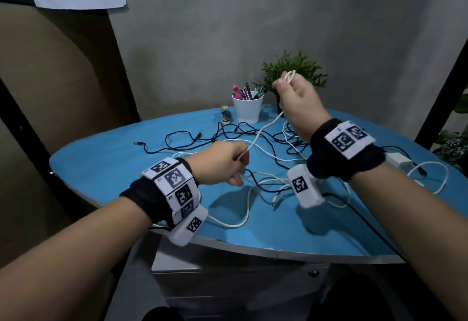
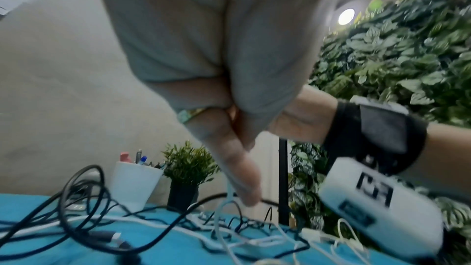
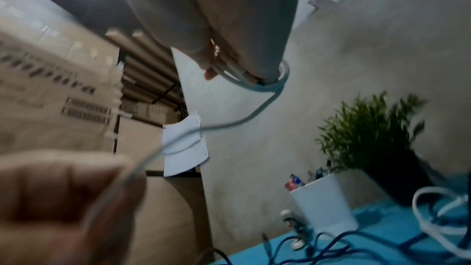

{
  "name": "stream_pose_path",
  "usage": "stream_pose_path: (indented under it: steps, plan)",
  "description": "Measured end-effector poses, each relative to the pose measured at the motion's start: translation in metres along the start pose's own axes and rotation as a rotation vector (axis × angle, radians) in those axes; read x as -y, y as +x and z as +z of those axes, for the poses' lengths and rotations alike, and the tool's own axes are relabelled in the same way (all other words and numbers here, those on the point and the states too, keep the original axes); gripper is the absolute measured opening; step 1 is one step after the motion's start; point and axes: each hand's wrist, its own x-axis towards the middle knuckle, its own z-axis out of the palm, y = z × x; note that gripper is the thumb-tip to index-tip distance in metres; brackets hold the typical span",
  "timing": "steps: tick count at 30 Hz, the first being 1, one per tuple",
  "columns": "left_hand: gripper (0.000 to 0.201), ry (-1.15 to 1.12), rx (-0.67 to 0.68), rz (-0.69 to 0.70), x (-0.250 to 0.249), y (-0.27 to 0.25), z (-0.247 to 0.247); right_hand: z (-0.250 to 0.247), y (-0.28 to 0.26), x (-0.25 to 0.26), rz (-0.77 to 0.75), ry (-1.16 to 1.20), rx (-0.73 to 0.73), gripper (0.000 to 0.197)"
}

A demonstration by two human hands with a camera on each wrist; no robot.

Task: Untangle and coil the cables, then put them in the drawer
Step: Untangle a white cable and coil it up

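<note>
White cable [image 1: 264,128] runs taut between hands above the blue table [image 1: 106,158]: right hand [image 1: 297,100] clamps gathered loops high, apparently so slack hangs free. Left hand [image 1: 222,162] pinches the strand lower, seemingly feeding the coil; black cables [image 1: 192,141] lie tangled below.

An office or stockroom corner. A blue desk [image 1: 106,169] carries a white pen cup [image 1: 247,108], with a stapler [image 1: 225,116] just left of it and a potted plant [image 1: 293,70] to its right. Stacked cardboard boxes [image 3: 56,92] stand further left.
</note>
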Motion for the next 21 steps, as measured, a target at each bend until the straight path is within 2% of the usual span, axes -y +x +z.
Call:
stream_pose_path:
  steps: [2, 5, 8, 10, 13, 16, 21]
  plan:
    - [0.018, -0.084, -0.104, 0.025, -0.008, 0.000, -0.006, 0.001, 0.000, -0.007, -0.101, -0.308, 0.084, 0.025]
    - [0.022, -0.033, -0.328, 0.121, -0.016, 0.000, -0.019, 0.001, -0.001, -0.013, -0.088, -0.496, 0.205, 0.023]
    - [0.013, 0.163, -0.548, 0.187, -0.020, 0.002, -0.037, 0.000, -0.004, -0.009, 0.003, -0.411, 0.315, 0.020]
    - [0.007, 0.185, -0.630, 0.214, -0.021, 0.005, -0.044, -0.002, -0.008, -0.005, 0.012, -0.332, 0.375, 0.025]
    - [0.007, 0.160, -0.699, 0.241, -0.024, 0.012, -0.047, -0.003, -0.016, -0.001, 0.029, -0.270, 0.495, 0.041]
    - [0.011, 0.154, -0.734, 0.193, -0.026, 0.023, -0.046, -0.001, -0.010, 0.002, 0.069, -0.351, 0.552, 0.047]
    - [0.011, -0.017, -0.697, 0.058, -0.020, 0.040, -0.038, -0.007, 0.012, -0.002, 0.135, -0.513, 0.370, 0.054]
